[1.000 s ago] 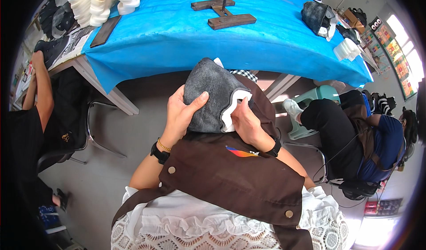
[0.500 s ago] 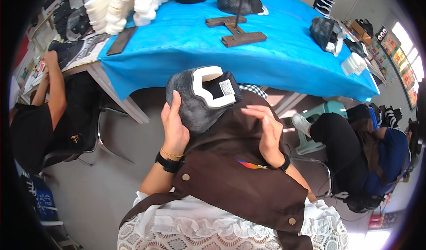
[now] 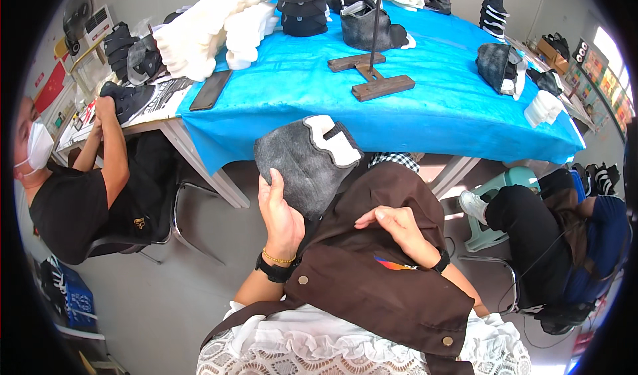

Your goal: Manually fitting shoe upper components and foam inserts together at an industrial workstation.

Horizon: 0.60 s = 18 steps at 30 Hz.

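Observation:
My left hand is closed on the lower side of a dark grey, fuzzy padded shell. A thick white foam rim lines its opening, which faces up and to the right. It is held tilted above my lap, in front of the table. My right hand hovers over the brown apron, apart from the shell. Its fingers are extended toward the left and nothing is seen in them. The palm side of that hand is hidden.
A blue-covered table holds an upright rod on an H-shaped stand, white foam stacks, stacked black caps and similar grey shells. A person sits at left, another at right near a green stool.
The shell has turned in my left hand, showing more of its fuzzy outside and less of its inside. My right hand has lowered slightly. The view has shifted, bringing more of the table's far side in.

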Tool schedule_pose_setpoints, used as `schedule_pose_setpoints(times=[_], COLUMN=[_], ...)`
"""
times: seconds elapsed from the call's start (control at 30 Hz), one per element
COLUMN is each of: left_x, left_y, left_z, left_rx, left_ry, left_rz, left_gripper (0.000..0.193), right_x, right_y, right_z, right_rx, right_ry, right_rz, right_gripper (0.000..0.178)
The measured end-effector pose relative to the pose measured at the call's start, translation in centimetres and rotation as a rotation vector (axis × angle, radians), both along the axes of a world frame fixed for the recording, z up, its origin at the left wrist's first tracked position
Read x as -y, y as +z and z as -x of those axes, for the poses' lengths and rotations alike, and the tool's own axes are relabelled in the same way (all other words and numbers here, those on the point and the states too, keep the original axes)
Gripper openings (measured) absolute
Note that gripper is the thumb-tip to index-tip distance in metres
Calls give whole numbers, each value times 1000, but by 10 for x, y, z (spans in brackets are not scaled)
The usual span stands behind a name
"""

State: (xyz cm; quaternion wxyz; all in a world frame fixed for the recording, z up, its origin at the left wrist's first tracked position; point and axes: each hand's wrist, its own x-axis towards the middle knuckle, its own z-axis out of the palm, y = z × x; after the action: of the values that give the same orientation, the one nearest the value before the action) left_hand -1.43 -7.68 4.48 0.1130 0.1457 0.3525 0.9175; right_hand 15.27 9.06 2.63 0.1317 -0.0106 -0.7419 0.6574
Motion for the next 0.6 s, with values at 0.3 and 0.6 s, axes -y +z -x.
schedule_pose_setpoints(times=[0.3, 0.6], left_x=[-12, -9], left_y=[2, -14], left_z=[-24, -50], left_rx=[-100, -575], left_ry=[-249, -653], left_rz=[-240, 227], left_gripper=[50, 68], right_x=[-5, -2], right_y=[-17, -12], right_z=[3, 2], right_rx=[181, 47], right_ry=[260, 308], right_rz=[346, 994], right_gripper=[74, 92])
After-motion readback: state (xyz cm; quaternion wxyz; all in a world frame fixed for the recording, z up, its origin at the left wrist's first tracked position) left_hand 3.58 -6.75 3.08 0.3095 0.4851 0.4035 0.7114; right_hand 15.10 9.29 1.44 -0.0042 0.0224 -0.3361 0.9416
